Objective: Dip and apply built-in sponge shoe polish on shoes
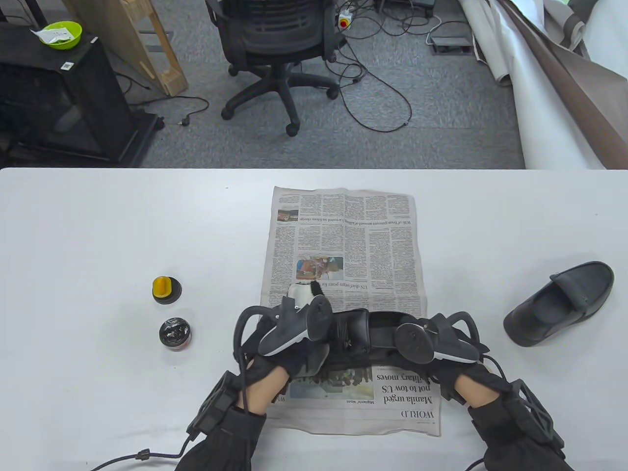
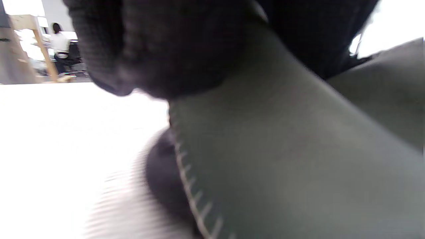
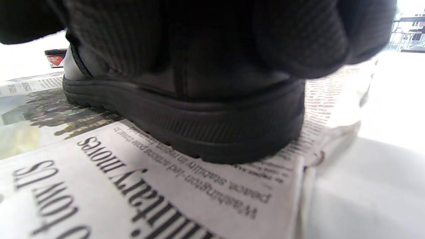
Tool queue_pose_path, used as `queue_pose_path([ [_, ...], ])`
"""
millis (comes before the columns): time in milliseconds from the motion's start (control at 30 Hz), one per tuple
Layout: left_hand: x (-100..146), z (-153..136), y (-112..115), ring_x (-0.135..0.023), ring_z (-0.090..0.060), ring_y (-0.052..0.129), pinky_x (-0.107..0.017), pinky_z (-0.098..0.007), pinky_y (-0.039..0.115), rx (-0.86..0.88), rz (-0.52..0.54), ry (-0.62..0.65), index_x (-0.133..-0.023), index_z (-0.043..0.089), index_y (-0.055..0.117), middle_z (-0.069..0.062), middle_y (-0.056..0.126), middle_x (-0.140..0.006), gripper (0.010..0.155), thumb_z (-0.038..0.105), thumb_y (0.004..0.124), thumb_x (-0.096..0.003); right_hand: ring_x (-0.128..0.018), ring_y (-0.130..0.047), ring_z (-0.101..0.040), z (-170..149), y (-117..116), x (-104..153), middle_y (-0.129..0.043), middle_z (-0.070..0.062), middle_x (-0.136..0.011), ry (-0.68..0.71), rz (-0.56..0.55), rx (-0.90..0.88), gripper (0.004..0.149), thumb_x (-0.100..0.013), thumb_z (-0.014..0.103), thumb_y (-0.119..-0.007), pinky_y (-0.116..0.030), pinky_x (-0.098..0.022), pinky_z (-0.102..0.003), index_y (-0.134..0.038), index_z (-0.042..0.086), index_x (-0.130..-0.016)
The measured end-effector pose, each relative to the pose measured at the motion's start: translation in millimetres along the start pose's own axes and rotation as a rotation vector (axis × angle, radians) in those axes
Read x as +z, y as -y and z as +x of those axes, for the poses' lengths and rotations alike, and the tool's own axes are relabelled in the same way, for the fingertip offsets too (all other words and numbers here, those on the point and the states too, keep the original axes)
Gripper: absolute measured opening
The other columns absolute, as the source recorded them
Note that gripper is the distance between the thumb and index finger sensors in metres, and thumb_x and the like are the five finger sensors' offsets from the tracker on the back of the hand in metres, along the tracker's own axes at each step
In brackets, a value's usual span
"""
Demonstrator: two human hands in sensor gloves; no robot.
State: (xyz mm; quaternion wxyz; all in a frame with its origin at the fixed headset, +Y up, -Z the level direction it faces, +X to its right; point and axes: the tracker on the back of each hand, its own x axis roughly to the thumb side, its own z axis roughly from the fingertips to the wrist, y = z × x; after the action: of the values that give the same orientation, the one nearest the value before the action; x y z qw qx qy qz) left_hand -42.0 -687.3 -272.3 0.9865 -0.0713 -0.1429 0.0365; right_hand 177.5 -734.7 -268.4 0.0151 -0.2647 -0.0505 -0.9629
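On the newspaper (image 1: pixel 343 230) at the middle of the table (image 1: pixel 98 235), steadying a black shoe (image 1: pixel 355 329) laid crosswise, toe to the left and heel to the right. Gripping the heel end with the right hand (image 1: pixel 458 365), curling gloved fingers (image 3: pixel 206 36) down over the back of the shoe while resting its sole on the print. Touching the toe end with the left hand (image 1: pixel 292 363); pressing dark glove against stitched leather in the blurred left wrist view, yet not showing plainly enough to tell whether gripping or merely resting. Leaving the open polish tin (image 1: pixel 174 333) and the yellow-knobbed sponge lid (image 1: pixel 166 289) well apart on the left, off the paper, and the second shoe (image 1: pixel 559 304) on bare table at the right.

Judging the risks: needing to free one hand for the sponge, and so possibly letting the shoe roll or slide. Carrying a loaded sponge across bare tabletop, risking drips on the white surface. Dragging the paper along with the shoe and bunching it.
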Motion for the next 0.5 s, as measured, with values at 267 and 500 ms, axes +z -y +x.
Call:
queue_pose_path([
  [267,-31.0,45.6,5.8,-0.017,-0.006,0.102,-0.052,-0.04,0.09,-0.052,-0.073,0.028,-0.098,0.028,0.068,0.005,0.101,-0.05,0.066,0.053,0.086,-0.0395,-0.034,-0.094,-0.019,0.1,0.0,-0.2,-0.083,-0.001,-0.071,0.006,0.0,-0.004,0.041,-0.032,0.057,-0.081,-0.082,-0.05,-0.046,-0.088,0.026,-0.058],
  [500,-35.7,32.3,10.9,-0.015,-0.007,0.101,-0.051,-0.041,0.09,-0.039,-0.124,-0.023,-0.097,0.028,0.068,0.004,0.101,-0.049,0.064,0.052,0.086,-0.0402,-0.034,-0.094,-0.019,0.4,0.2,-0.5,-0.083,-0.001,-0.071,0.008,0.002,0.0,0.042,-0.032,0.058,-0.081,-0.082,-0.05,-0.046,-0.088,0.026,-0.058],
])
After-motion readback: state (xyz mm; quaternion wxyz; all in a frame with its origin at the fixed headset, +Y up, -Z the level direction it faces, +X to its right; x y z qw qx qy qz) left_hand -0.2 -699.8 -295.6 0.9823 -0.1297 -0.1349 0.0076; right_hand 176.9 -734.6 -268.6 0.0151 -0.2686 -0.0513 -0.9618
